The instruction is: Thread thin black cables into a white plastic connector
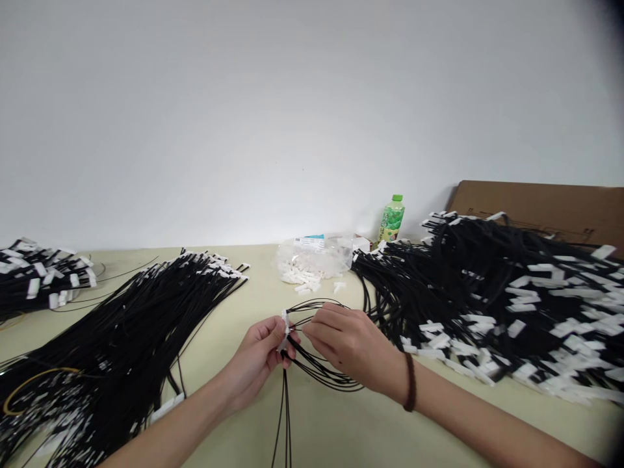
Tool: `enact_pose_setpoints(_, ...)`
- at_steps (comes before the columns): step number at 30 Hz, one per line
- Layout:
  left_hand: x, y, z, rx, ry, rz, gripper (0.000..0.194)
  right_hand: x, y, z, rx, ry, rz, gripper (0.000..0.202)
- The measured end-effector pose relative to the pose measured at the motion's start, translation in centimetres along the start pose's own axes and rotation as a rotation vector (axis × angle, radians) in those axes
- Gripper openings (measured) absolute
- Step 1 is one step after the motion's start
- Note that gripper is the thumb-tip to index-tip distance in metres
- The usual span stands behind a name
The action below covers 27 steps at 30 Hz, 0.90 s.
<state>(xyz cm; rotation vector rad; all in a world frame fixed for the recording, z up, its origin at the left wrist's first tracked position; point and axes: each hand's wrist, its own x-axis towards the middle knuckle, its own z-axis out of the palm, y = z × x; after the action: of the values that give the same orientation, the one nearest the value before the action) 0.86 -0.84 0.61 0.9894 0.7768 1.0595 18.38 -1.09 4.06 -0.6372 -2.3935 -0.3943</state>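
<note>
My left hand [269, 348], closed between thumb and fingers, grips a white plastic connector [285, 318] in front of me. Black wires [336, 383] run out of its right side in a curved loop, and a few more hang straight down below it. Just right of the connector, my right hand [344, 338] pinches a thin black wire [297, 330] close to the connector's face. The wire's tip is too small to make out clearly.
A clear plastic bag [312, 257] of small white connectors lies at the back, beside a green-capped bottle [391, 221]. Black cable bundles with white ends are heaped at left [112, 338] and right [463, 286]. Brown cardboard [536, 201] leans on the wall.
</note>
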Motion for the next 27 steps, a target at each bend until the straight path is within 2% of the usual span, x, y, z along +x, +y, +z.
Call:
enact_pose_setpoints(8, -0.1, -0.1, -0.1, 0.030, -0.044, 0.014, 0.028, -0.3, -0.1, 0.6, 0.132, 0.064, 0.075, 0.024)
enact_pose_setpoints(18, -0.1, 0.0, 0.0, 0.058, -0.055, 0.033, 0.031, -0.6, -0.4, 1.3, 0.065, 0.044, 0.081, 0.027)
enact_pose_setpoints(22, -0.1, 0.1, 0.1, 0.091, -0.055, 0.062, 0.032, -1.0, 0.0, 2.4, 0.022, 0.027, 0.086, 0.022)
enact_pose_setpoints(27, -0.1, 0.2, 0.3, 0.108, -0.033, 0.112, 0.030, -1.4, 0.2, 3.8, 0.098, 0.113, 0.130, 0.018)
